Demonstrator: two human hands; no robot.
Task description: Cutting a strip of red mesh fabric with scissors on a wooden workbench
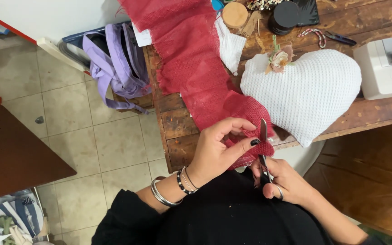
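Scissors (263,149) in rt hand (286,181), cutting red mesh (191,68).

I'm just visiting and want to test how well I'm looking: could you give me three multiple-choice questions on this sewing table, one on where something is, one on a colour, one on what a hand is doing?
1. Where does the white heart-shaped cushion lie?
A. on the wooden table
B. on the tiled floor
C. on the person's lap

2. What colour is the mesh cloth being cut?
A. blue
B. red
C. yellow

3. What is the right hand doing?
A. resting flat and empty
B. gripping the scissors
C. holding a bag

Answers: 1 A, the cushion sits on the tabletop beside the sewing machine. 2 B, the cloth pinched by the left hand is red. 3 B, its fingers are in the scissor handles, blade up at the cloth.
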